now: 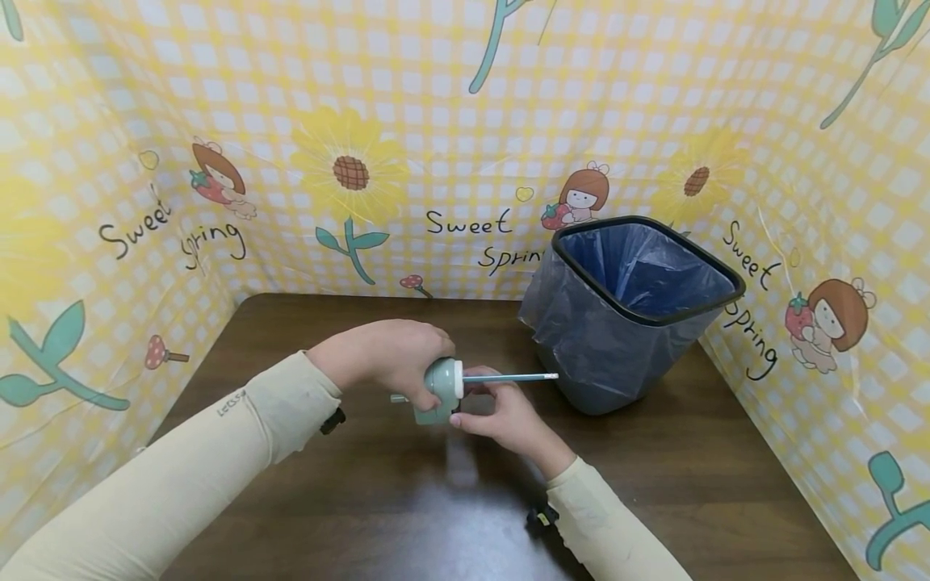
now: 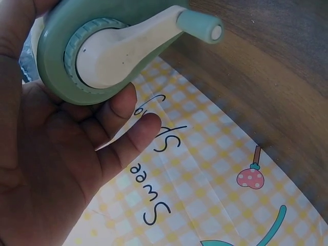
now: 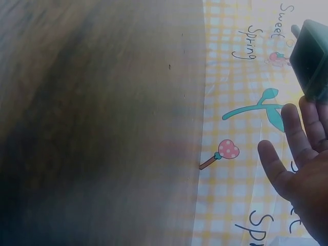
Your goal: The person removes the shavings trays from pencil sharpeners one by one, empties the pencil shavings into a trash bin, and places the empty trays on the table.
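Note:
A green crank pencil sharpener (image 1: 441, 386) is held on its side above the table. My left hand (image 1: 388, 355) grips its body from above. In the left wrist view, its white crank arm (image 2: 115, 54) ends in a pale green knob (image 2: 200, 25), and two fingertips lie near the housing. A light blue pencil (image 1: 512, 378) sticks out of the white front toward the right. Beneath the pencil, my right hand (image 1: 512, 420) pinches the front lower part with thumb and forefinger. The right wrist view shows its other fingers spread beside a dark green box-shaped part (image 3: 310, 61).
A grey bin (image 1: 603, 355) with a clear bag folded over its black rim stands at the back right, close to the pencil's end. The brown wooden table (image 1: 349, 500) is enclosed by a yellow checked cloth (image 1: 276, 105) on the back and sides.

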Demonstrator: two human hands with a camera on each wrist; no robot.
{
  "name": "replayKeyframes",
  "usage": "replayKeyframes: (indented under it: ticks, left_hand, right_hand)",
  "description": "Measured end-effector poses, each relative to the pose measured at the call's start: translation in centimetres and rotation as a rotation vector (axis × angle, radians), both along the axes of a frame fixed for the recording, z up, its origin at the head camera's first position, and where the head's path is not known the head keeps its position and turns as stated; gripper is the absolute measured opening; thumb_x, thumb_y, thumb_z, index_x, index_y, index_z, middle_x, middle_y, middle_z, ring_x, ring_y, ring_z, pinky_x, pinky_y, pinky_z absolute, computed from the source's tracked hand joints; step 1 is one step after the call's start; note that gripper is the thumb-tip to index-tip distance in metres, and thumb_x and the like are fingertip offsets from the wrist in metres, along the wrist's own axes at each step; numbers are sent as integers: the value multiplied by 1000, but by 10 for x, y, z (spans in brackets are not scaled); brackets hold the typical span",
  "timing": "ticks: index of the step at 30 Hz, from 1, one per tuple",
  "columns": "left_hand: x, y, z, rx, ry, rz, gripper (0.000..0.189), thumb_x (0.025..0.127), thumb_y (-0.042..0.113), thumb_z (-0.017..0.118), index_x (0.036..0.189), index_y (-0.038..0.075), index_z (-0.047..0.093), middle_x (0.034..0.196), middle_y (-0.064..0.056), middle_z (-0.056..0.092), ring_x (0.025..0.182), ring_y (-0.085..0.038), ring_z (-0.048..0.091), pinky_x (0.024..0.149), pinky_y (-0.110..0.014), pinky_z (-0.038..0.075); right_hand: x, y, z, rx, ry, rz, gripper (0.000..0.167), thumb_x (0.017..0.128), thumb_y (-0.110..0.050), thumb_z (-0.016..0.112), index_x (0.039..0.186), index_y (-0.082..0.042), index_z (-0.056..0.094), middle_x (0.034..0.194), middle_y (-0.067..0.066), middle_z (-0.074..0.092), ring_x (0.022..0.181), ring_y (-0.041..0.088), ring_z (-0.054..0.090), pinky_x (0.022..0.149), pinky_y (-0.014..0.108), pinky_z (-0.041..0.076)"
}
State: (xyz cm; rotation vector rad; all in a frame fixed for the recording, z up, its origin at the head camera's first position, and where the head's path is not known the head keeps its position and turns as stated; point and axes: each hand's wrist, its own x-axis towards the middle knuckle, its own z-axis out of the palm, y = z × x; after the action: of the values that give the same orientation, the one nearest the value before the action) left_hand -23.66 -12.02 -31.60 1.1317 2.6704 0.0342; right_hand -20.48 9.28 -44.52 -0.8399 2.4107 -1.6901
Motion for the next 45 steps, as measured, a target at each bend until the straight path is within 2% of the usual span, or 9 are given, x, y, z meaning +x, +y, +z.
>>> replayKeyframes:
  ticks: [4,7,13,17,25,34,45]
  left_hand:
    - [-1,0,0,-2,2,-5,58,76,51,82,118,15,67,100,9,65,85,-9,60,74,-26,53]
    - [-2,0,-1,1,2,-13,57,76,51,82,117,14,67,99,9,64,84,-9,59,74,-27,53]
    - [-3,0,-1,-4,12,-29,57,76,52,82,117,14,67,99,8,64,84,-10,59,73,-27,53]
    - [-3,0,0,3,6,-26,58,76,51,82,117,13,67,99,7,65,84,-11,59,74,-28,54]
    - [-3,-1,-1,-4,8,-12,58,76,51,82,118,14,67,100,8,65,84,-9,60,74,-27,53]
    - [-2,-2,-2,-3,5,-8,58,76,51,82,118,14,67,100,8,65,84,-9,60,74,-27,53]
    - [-1,-3,-6,-10,4,-5,58,76,52,82,119,15,67,101,8,66,84,-9,60,75,-27,53]
  right_hand:
    - [9,0,15,4,21,8,49,84,-7,83,129,-2,63,124,11,66,116,34,61,105,51,46]
    - [11,0,20,28,36,1,49,85,-10,83,129,-3,63,125,10,66,116,34,60,104,48,47]
    - [-2,2,1,55,15,-12,53,84,-11,84,132,-4,62,130,9,65,122,38,59,106,51,46]
    - [-8,3,-11,37,14,-13,55,84,-13,85,133,-8,62,130,6,64,122,33,59,107,53,45]
    - [-10,4,-12,10,53,-1,50,82,-21,87,127,-15,66,124,-2,66,116,19,61,104,48,48]
    - [-9,4,-13,18,52,3,50,83,-25,87,127,-16,66,125,-3,66,119,22,61,105,59,45]
    - [-9,4,-16,13,71,11,49,83,-23,86,127,-15,66,123,-3,67,117,21,62,104,53,47]
